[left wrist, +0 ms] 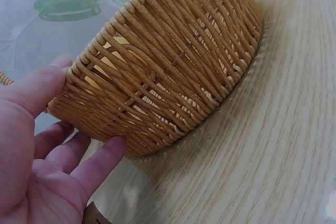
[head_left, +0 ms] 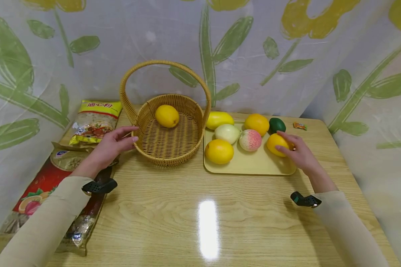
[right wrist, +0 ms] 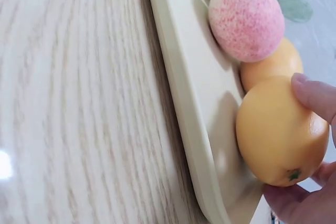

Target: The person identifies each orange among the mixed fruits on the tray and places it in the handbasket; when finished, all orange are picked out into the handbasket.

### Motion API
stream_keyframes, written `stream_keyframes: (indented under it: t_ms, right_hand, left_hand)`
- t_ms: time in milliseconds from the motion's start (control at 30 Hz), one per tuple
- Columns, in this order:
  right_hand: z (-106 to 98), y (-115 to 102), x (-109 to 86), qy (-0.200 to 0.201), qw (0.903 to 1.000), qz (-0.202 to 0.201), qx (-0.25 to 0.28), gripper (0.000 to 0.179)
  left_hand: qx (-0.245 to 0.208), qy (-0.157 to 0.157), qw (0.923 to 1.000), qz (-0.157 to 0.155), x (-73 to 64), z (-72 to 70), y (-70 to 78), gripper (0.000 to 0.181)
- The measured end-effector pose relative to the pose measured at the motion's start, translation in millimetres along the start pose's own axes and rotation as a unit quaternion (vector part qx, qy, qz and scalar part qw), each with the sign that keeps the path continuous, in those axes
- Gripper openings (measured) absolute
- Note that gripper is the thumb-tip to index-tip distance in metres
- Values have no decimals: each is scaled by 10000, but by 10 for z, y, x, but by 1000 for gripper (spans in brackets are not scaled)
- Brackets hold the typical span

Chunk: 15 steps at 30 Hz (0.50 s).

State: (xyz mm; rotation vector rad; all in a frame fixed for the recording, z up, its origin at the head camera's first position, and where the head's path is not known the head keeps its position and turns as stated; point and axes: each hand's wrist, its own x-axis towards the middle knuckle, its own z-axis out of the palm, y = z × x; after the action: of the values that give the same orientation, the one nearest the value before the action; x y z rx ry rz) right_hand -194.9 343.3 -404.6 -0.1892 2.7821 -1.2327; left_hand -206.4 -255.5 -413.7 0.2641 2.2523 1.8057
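Observation:
My right hand (head_left: 299, 152) grips an orange (head_left: 276, 145) at the right end of the yellow tray (head_left: 250, 167); the right wrist view shows thumb and fingers around the orange (right wrist: 278, 135), its green stem mark facing out. Beside it on the tray lie a pink-and-white peach (head_left: 250, 140), another orange fruit (head_left: 256, 124) and a dark green fruit (head_left: 277, 125). My left hand (head_left: 111, 146) touches the left side of the wicker basket (head_left: 168, 161), fingers fairly straight; its fingertips meet the rim and outer wall in the left wrist view. One yellow-orange fruit (head_left: 167, 116) lies inside the basket.
Also on the tray are a long yellow fruit (head_left: 219, 120), a pale green fruit (head_left: 227, 133) and a yellow oval fruit (head_left: 219, 151). Food bags (head_left: 95, 120) lie left of the basket. A small orange packet (head_left: 299, 126) lies behind the tray's right end. The basket's tall handle (head_left: 167, 63) arches up.

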Motion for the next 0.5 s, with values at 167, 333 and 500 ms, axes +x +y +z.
stream_keyframes:
  t_ms: [167,333,500]
  right_hand:
    - [6,-77,-33,-136,9998,139,-84,64]
    - [10,-41,-41,-306,9992,254,-43,66]
    - [24,-22,-45,-479,9983,224,225,65]
  left_hand:
    - [-23,80,9999,-119,-6,5,9,59]
    - [16,31,10000,-78,-3,3,-1,60]
    - [-7,8,10000,-27,-1,-2,4,59]
